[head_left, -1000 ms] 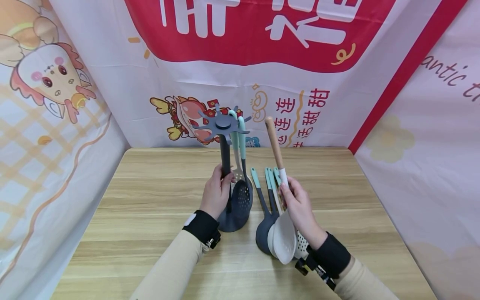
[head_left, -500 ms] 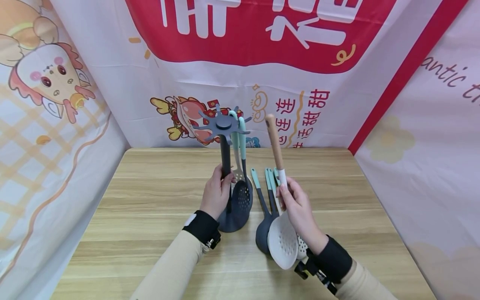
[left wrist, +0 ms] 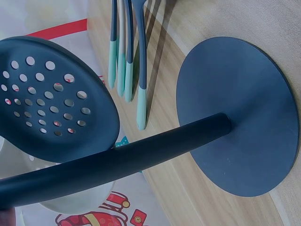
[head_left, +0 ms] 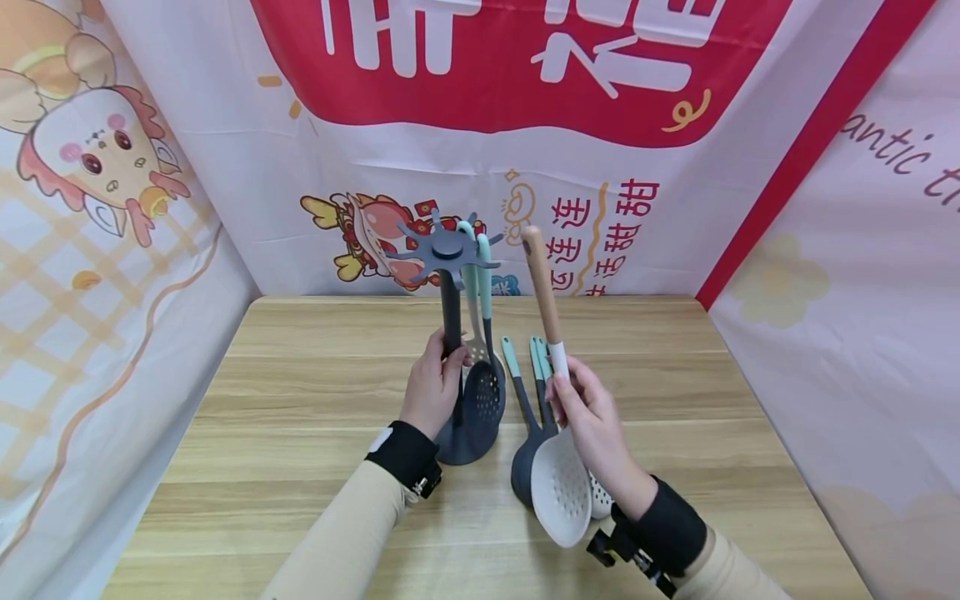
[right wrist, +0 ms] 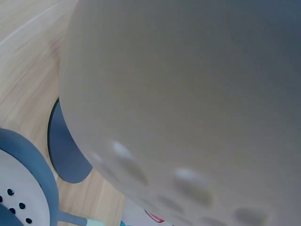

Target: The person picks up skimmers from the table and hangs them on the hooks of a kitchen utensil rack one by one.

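My left hand (head_left: 431, 383) grips the dark pole of a utensil stand (head_left: 451, 308), which has a hooked top and a round base (left wrist: 249, 155). From its hooks hang mint-handled utensils, among them a dark slotted skimmer (head_left: 482, 393) and a pale perforated one (head_left: 475, 348) partly behind it. My right hand (head_left: 596, 417) pinches a white skimmer (head_left: 561, 492) near the white neck of its wooden handle. The handle points up and the holed bowl hangs down. That bowl (right wrist: 164, 84) fills most of the right wrist view, hiding much behind it.
Right of the stand, several mint-handled utensils lie on the wooden table (head_left: 300, 433), including a dark ladle (head_left: 525, 475) and a white perforated one (head_left: 601, 500) partly covered by the skimmer. A printed cloth (head_left: 405, 154) hangs behind the table's back edge.
The white skimmer in my right hand has shifted slightly left and turned, so its holed face now shows toward the head camera. My left hand and the stand have stayed put.
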Demonstrator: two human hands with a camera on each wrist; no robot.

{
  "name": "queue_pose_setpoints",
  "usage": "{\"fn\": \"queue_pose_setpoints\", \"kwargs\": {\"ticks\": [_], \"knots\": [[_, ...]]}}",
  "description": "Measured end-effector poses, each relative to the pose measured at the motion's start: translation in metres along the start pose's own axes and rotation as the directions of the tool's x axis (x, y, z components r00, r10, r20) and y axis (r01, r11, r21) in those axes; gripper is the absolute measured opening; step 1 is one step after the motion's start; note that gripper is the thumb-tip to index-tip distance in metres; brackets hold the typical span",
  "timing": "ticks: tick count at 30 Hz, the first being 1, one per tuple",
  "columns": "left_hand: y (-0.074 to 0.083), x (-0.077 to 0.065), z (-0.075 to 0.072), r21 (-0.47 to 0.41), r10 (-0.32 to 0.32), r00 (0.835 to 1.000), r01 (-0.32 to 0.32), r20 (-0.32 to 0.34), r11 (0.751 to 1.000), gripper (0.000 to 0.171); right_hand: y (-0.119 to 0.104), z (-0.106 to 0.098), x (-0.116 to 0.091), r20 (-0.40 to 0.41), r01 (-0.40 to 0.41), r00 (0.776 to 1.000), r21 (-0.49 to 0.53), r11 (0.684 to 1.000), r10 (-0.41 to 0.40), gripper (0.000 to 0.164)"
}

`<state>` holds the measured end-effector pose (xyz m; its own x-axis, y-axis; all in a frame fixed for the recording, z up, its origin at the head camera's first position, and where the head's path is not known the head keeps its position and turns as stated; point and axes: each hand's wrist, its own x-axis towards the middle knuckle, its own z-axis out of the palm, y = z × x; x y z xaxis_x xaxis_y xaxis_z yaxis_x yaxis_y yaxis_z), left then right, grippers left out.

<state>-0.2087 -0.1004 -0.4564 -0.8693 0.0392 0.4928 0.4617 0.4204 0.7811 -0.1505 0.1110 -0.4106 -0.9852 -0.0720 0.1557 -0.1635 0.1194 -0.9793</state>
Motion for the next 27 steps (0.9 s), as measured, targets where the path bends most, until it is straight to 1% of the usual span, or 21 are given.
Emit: {"fn": "queue_pose_setpoints", "kwargs": {"ticks": [10, 17, 27], "knots": [[-0.001, 0.0, 0.0, -0.002, 0.012, 1.0, -0.012, -0.004, 1.0, 0.023, -0.005, 0.001, -0.005, 0.024, 0.021, 1.0, -0.008, 1.0, -0.021, 0.029], [0.0, 0.0, 0.0, 0.002, 0.015, 1.0, -0.015, -0.008, 1.0, 0.022, -0.008, 0.003, -0.008, 0.02, 0.03, 0.999, 0.0, 1.0, -0.03, 0.029], [0.001, 0.0, 0.0, 0.001, -0.017, 1.0, 0.017, 0.0, 1.0, 0.023, -0.016, 0.006, -0.015, 0.036, 0.056, 0.998, 0.027, 0.998, -0.057, 0.031]]}}
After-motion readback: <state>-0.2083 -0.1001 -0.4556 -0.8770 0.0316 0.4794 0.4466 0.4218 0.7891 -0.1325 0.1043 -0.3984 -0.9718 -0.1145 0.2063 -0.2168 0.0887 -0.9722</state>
